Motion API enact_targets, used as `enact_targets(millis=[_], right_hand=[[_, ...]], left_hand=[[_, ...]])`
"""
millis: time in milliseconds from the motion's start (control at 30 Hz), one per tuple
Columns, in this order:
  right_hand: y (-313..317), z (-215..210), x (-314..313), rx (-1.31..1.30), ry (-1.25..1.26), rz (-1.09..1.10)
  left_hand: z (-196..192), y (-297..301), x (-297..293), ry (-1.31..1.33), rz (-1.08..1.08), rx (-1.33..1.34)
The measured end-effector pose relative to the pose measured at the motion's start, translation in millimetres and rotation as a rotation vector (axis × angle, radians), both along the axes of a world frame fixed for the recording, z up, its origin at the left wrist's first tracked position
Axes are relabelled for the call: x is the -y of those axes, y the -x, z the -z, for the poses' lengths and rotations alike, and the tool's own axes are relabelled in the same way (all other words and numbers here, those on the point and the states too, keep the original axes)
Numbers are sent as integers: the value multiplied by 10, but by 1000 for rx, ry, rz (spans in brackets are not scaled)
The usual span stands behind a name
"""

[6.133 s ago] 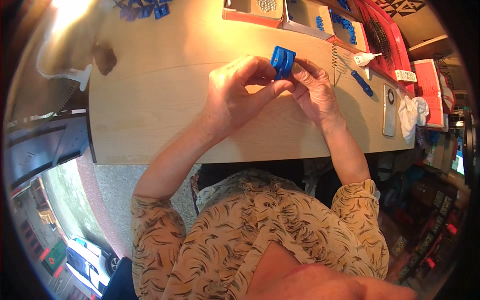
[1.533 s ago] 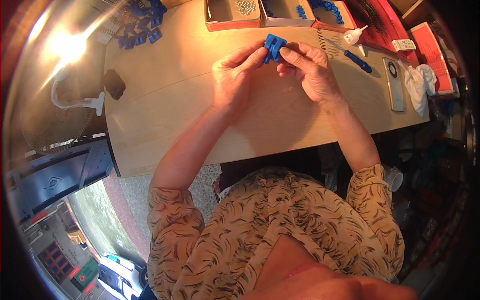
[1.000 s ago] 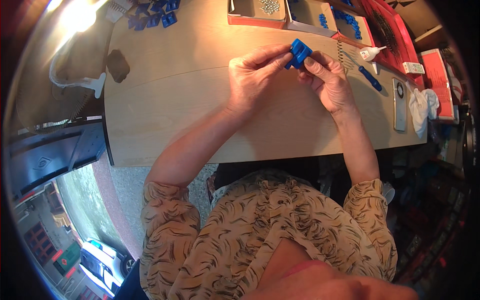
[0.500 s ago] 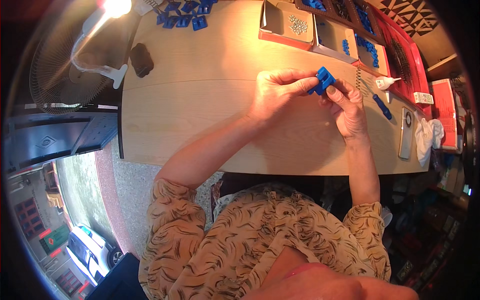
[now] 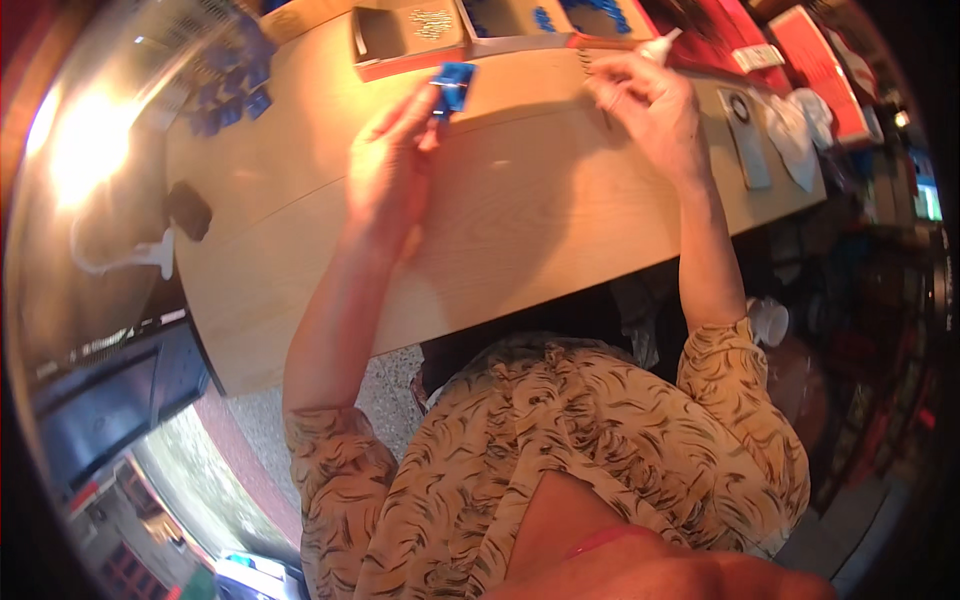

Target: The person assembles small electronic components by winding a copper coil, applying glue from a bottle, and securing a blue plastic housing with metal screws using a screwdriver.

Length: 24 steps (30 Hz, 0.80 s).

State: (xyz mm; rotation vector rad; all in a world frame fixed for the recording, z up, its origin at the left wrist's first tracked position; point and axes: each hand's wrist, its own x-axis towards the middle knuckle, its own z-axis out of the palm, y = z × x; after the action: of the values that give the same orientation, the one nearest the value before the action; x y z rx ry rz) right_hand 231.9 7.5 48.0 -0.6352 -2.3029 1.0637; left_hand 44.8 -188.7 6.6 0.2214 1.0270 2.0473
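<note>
My left hand pinches a small blue plastic part between thumb and fingers, lifted above the table. To its right, my right hand is over the table's far right side with its fingers curled together. A thin dark tip shows below those fingers, but what they hold is too small and blurred to name. Just beyond them lies a coil spring, partly covered by the hand. A white bottle with a narrow nozzle is right behind the fingers. The blue-handled screwdriver is not visible.
Along the far edge, a box of small metal pieces adjoins boxes of blue parts. More blue parts are heaped far left near a bright lamp. A grey flat device and white cloth lie right.
My hands have come apart. The left keeps the blue part, while the right has let go of it and moved to the spring and bottle. The whole view has turned and shifted.
</note>
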Motion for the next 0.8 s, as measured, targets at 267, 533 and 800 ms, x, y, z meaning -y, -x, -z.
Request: enact_targets(millis=[267,533,800], right_hand=[[-823,109,-751,408,-562,211],[-774,195,-609,263,-355,179],[-418,-306,333,-131,-246,120]], left_hand=[[-52,57,-60,-55,75,130],[-53,116,-4,-80,67,197],[-42,103,-3,-44,93,113]])
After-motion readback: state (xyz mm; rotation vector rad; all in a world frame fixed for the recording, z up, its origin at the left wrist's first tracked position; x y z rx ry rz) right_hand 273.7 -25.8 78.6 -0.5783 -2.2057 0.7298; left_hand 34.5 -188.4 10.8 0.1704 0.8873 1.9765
